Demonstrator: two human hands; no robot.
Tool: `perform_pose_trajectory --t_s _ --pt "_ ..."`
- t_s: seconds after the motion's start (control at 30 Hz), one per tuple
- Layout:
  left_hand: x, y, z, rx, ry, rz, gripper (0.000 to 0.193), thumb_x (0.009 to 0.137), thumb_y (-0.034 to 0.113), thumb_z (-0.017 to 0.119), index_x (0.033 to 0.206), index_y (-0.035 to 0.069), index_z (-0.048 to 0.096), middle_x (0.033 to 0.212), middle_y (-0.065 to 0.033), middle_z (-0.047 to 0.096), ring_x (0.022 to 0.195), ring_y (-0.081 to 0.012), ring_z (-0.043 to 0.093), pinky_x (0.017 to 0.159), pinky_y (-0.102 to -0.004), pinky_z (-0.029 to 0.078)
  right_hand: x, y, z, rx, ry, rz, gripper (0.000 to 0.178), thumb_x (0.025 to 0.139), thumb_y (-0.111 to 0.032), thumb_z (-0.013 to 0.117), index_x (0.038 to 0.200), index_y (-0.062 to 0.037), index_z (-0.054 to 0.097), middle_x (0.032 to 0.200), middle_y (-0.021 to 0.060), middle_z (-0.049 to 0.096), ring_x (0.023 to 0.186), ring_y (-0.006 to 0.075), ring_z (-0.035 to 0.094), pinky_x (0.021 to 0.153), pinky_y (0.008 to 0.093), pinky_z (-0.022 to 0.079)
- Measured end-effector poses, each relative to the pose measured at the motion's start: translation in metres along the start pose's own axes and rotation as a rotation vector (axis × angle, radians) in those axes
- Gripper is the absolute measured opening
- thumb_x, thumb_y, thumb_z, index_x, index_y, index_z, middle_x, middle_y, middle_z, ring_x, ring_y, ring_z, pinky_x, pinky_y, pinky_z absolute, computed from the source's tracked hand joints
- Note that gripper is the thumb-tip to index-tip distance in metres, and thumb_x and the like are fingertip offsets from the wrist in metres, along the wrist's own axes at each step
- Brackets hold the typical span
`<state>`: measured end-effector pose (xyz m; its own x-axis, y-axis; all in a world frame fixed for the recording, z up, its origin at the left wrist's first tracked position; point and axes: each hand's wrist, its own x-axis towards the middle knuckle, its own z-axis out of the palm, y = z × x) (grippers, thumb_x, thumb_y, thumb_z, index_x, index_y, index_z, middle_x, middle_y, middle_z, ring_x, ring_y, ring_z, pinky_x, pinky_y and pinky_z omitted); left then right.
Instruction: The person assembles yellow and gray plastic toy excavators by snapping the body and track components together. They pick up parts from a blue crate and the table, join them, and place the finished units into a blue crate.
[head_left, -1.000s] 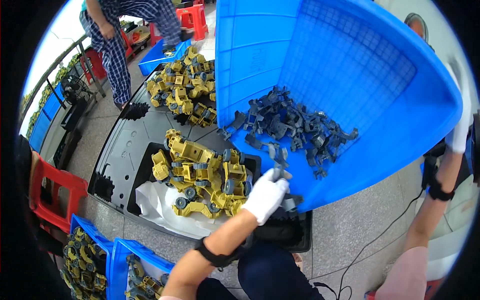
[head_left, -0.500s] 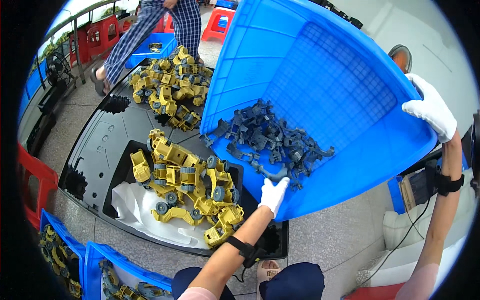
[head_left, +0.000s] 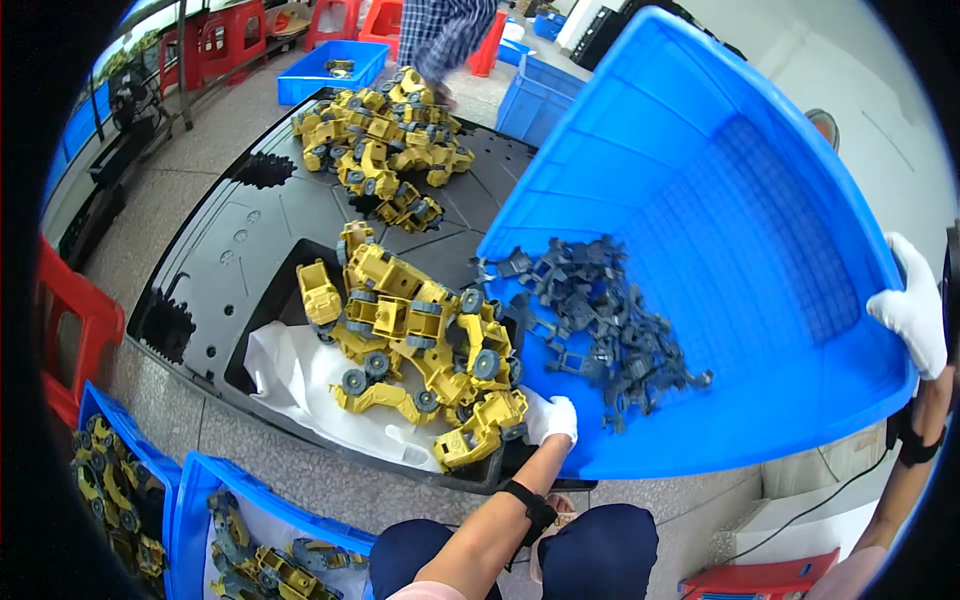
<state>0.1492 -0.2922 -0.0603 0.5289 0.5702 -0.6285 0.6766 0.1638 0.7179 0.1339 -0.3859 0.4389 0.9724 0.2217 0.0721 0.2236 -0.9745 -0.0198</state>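
OK so, closest to me: my left grip [head_left: 550,420], in its white glove, has come off the grey bits. Half a second ago it was in among them, pinching one; now its fingers are curled down by the near left edge of the big, deep blue plastic bin [head_left: 640,190]. No grey piece shows in it. Can't tell how tightly it's closed, or if it really has hold of that edge, since part of it is hidden.

Right beside it, yellow toy trucks with grey wheels [head_left: 437,370] lie over a crumpled white sheet [head_left: 310,385] in the recess of the glossy black plastic counter [head_left: 220,270].

The small dark grey plastic parts [head_left: 600,320] sit loose in a pile inside the tilted bin. My right grip [head_left: 912,305], also gloved, is wrapped over the right-hand rim, thumb inward, same as half a second back. So I'd say it's the bin being handled now, not single parts.

Further off, a second yellow truck heap [head_left: 385,130] sits on the counter. Past that, the person in checked trousers [head_left: 440,40] has walked further right, beyond the shallow blue crate [head_left: 300,88].
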Motion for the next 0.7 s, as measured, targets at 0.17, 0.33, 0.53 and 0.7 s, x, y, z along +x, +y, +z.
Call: perform_pose_trajectory --t_s 0.17,0.33,0.53,0.7 --pt "-0.006 -0.009 0.005 -0.072 -0.016 -0.039 0.085 0.068 0.033 0.071 0.146 0.013 0.043 0.137 -0.0226 0.048 0.13 -0.0422 0.044 0.107 -0.0497 0.041 -0.037 -0.039 -0.013 -0.066 0.071 -0.056 0.05 0.081 -0.017 0.076 0.122 0.0074 0.059 0.095 0.0085 0.067 0.081 0.014 0.06 0.071 0.0297 0.051" --pt "-0.041 -0.04 -0.001 0.086 -0.105 -0.133 0.062 0.078 0.032 0.064 0.137 0.019 0.05 0.132 -0.015 0.058 0.123 -0.032 0.054 0.096 -0.0529 0.045 -0.056 -0.065 -0.01 -0.177 0.011 0.011 0.048 0.075 -0.017 0.07 0.117 0.0051 0.062 0.093 0.011 0.067 0.081 0.0162 0.061 0.076 0.0302 0.05" --pt "-0.017 -0.067 0.002 0.07 -0.286 -0.247 0.041 0.097 0.037 0.051 0.125 0.006 0.055 0.125 -0.0187 0.065 0.117 -0.0368 0.063 0.096 -0.0495 0.049 -0.055 -0.054 -0.003 0.028 0.121 0.009 0.063 0.056 -0.006 0.062 0.117 0.0093 0.06 0.089 0.0135 0.065 0.078 0.0208 0.062 0.078 0.031 0.051" --pt "-0.018 -0.072 0.031 0.007 -0.428 -0.264 0.048 0.098 0.039 0.054 0.131 0.004 0.05 0.132 -0.0212 0.061 0.122 -0.0398 0.059 0.099 -0.0486 0.048 -0.068 -0.113 -0.005 -0.044 -0.001 0.024 0.063 0.061 -0.006 0.064 0.122 0.009 0.058 0.097 0.0153 0.066 0.089 0.0227 0.063 0.084 0.0325 0.051"
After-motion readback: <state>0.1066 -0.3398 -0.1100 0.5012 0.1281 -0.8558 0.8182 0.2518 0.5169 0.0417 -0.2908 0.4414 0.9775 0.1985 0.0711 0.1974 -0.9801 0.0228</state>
